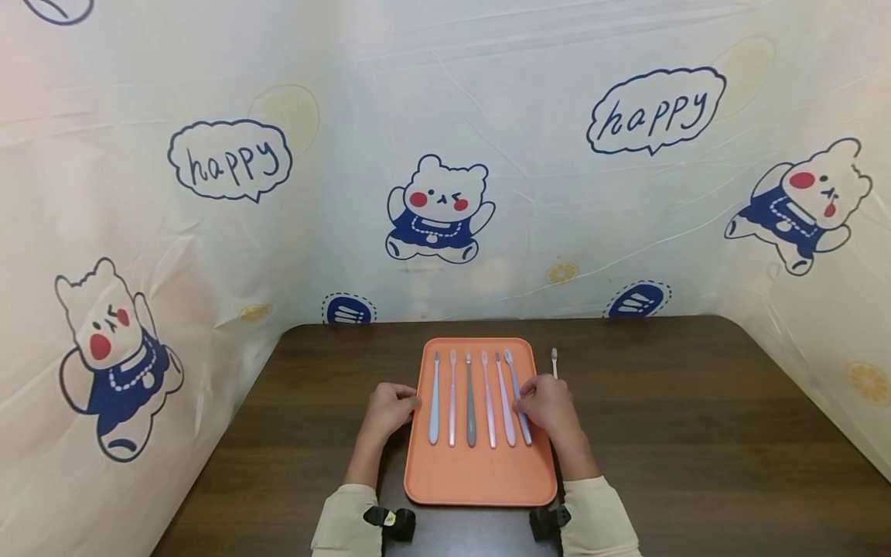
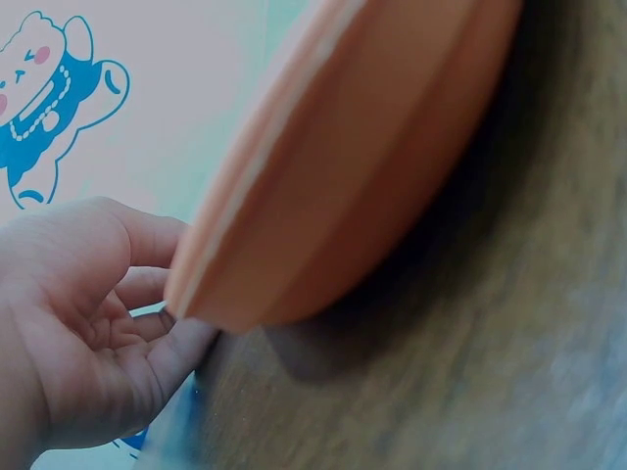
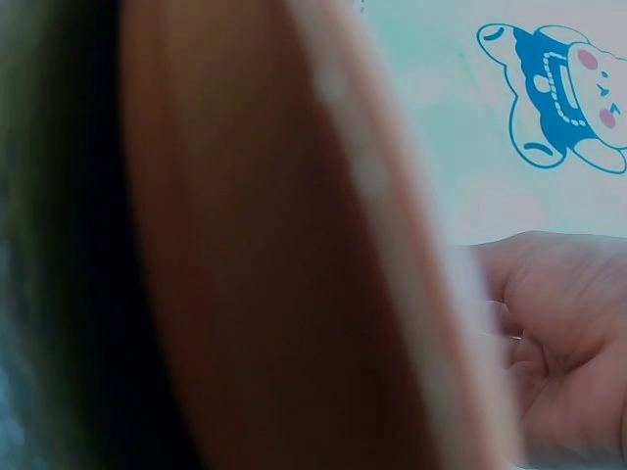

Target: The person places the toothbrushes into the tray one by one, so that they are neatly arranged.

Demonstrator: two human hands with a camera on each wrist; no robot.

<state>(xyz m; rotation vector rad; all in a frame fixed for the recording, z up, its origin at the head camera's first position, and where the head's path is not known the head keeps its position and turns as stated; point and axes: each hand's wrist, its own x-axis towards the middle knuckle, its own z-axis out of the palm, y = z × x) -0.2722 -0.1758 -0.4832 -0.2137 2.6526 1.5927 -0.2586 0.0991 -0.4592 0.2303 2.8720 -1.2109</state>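
Note:
An orange tray (image 1: 480,476) lies on the table, its long side pointing away from me. Several toothbrushes lie side by side on it, heads at the far end: a light blue toothbrush (image 1: 435,410), a grey toothbrush (image 1: 470,410), pink ones, and a blue-violet toothbrush (image 1: 525,430) at the right. My left hand (image 1: 387,410) grips the tray's left rim. Over the right rim, my right hand (image 1: 552,404) pinches the blue-violet toothbrush. In the right wrist view the tray's blurred side hides those fingertips.
Beyond the right hand, a toothbrush head (image 1: 554,356) shows right of the tray; the hand hides its lower part. The dark wooden table (image 1: 682,433) extends on both sides. A printed curtain (image 1: 529,232) hangs behind and along the sides.

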